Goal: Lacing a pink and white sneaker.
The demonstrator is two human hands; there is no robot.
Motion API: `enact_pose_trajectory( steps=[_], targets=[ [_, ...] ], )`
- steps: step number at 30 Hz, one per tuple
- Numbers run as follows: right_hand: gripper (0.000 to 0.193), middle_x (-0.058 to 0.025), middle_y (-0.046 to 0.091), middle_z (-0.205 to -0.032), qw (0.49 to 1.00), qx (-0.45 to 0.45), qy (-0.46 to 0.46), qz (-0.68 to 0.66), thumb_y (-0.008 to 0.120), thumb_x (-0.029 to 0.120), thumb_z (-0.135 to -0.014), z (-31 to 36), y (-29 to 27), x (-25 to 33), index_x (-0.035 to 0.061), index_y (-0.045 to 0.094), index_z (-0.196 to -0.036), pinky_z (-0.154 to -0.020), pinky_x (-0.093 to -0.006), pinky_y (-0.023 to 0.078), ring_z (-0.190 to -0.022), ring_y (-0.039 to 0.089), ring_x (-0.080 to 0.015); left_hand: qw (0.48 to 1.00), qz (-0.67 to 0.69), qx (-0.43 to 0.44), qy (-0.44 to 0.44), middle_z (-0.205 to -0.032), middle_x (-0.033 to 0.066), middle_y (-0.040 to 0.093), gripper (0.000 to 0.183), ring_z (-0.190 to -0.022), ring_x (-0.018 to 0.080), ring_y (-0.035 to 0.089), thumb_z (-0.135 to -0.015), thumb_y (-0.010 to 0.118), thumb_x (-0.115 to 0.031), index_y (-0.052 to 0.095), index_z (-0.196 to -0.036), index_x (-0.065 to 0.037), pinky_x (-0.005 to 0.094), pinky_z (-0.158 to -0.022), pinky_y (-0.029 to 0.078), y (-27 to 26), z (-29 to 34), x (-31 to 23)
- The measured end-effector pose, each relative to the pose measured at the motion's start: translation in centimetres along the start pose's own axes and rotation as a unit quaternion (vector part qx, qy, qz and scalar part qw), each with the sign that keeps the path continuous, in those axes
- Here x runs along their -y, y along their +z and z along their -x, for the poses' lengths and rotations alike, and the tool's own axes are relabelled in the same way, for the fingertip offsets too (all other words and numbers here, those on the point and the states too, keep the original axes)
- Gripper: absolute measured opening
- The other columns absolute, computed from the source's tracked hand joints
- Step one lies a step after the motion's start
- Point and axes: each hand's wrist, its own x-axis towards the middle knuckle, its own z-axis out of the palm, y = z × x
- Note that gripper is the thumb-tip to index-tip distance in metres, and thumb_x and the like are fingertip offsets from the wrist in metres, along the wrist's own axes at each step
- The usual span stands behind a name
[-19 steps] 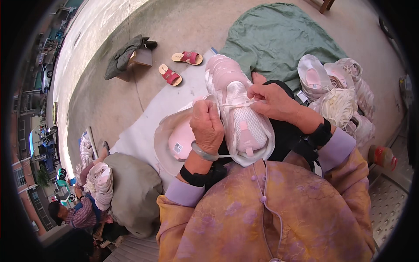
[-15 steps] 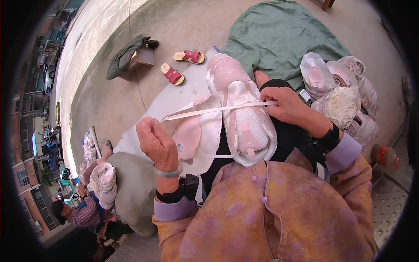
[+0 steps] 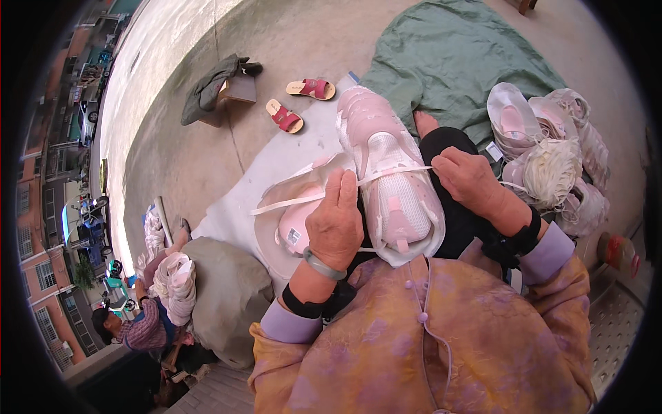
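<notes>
White lace runs partly hidden behind the left fingers.

Concrete floor, pale grey-brown, crossed by a dark seam; bright daylight falls along its left margin. A brown box stands on the floor, upper left of centre. A furniture leg enters at the top right; a dimpled panel lies lower right. Far left, seen sideways: parked vehicles and orange-brown buildings with barred windows.
</notes>
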Motion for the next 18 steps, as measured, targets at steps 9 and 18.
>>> enact_pose_trajectory(
  steps=[9,18],
  targets=[
    [0.01,-0.008,0.048,-0.07,0.996,0.075,0.038,0.028,0.059,0.011,-0.079,2.6,-4.4,-3.1,0.0082,0.052,-0.086,-0.049,-0.0369,0.043,-0.06,0.056,-0.0284,0.987,-0.11,-0.035,0.108,-0.066,0.0081,0.052,0.011,-0.058,0.0259,0.056,-0.072,0.055,-0.002,0.056,-0.082,-0.006,0.0349,-0.049,0.044,-3.2,-1.5,2.7],
    [0.014,-0.0128,0.054,-0.074,0.985,0.018,0.068,0.155,0.056,0.002,-0.08,7.3,-14.0,-10.1,0.0034,0.055,-0.093,-0.056,-0.0389,0.043,-0.065,0.055,-0.0327,0.982,-0.066,-0.109,-0.14,-0.068,0.0065,0.062,0.016,-0.056,0.0118,0.055,-0.083,0.062,-0.008,0.067,-0.097,-0.001,0.0266,-0.048,0.041,-18.6,-0.2,19.2]
  ],
)
